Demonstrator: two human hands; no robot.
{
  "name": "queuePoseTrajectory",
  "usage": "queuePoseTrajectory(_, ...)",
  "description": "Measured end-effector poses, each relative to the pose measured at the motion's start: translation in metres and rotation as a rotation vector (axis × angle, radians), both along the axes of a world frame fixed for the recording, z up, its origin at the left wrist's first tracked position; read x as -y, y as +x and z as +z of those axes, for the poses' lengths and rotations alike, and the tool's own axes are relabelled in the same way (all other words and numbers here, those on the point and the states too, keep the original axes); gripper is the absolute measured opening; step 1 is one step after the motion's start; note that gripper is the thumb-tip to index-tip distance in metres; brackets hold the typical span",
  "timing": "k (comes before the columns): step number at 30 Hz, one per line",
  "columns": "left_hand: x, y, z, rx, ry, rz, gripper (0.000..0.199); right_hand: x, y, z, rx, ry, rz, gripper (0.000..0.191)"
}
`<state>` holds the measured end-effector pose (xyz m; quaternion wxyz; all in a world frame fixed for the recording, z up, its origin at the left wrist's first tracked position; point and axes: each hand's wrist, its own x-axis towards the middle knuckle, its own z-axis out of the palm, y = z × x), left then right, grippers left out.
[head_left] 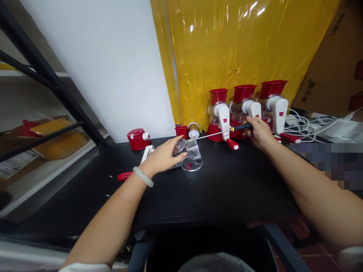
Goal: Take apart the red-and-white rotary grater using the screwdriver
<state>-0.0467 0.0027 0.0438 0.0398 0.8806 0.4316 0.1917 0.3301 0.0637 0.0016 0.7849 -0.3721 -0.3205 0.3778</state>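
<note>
My left hand (167,154) grips a clear plastic grater body (193,151) lying on its side on the black table. My right hand (258,132) is wrapped round the dark handle of a screwdriver (215,133). The screwdriver's long metal shaft points left, and its tip reaches the upper edge of the clear body; whether it touches is too small to tell. Left of my left hand lie a white crank (147,153) and its red handle (124,176). Behind the body are a red hopper piece (181,131) and a metal grating drum with a white end (193,130).
A red base (138,139) stands at the back left of the black table (215,196). Three assembled red-and-white rotary graters (246,105) stand in a row at the back right, before yellow plastic sheeting (244,45). White cables (314,126) lie at the far right.
</note>
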Motion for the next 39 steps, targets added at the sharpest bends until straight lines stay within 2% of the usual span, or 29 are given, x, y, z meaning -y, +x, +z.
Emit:
queuePoseTrajectory(7,-0.001,0.0,-0.001,0.004,0.012,-0.01,0.073,0.006,-0.007,0.008,0.007,-0.015,0.054,0.022)
queuePoseTrajectory(17,-0.001,0.001,0.0,-0.003,-0.008,-0.004,0.075,0.008,-0.009,0.013,-0.026,0.002,0.014,0.012)
queuePoseTrajectory(21,-0.002,0.0,-0.001,0.0,0.001,-0.002,0.075,0.009,-0.007,0.017,-0.063,-0.006,-0.015,0.013)
queuePoseTrajectory(27,-0.003,0.0,-0.002,0.001,-0.001,-0.002,0.075,0.013,-0.003,0.026,-0.182,0.003,-0.137,0.018)
queuePoseTrajectory(39,-0.001,0.002,0.001,-0.007,-0.014,0.01,0.076,0.018,-0.014,0.03,-0.209,0.01,-0.131,0.023)
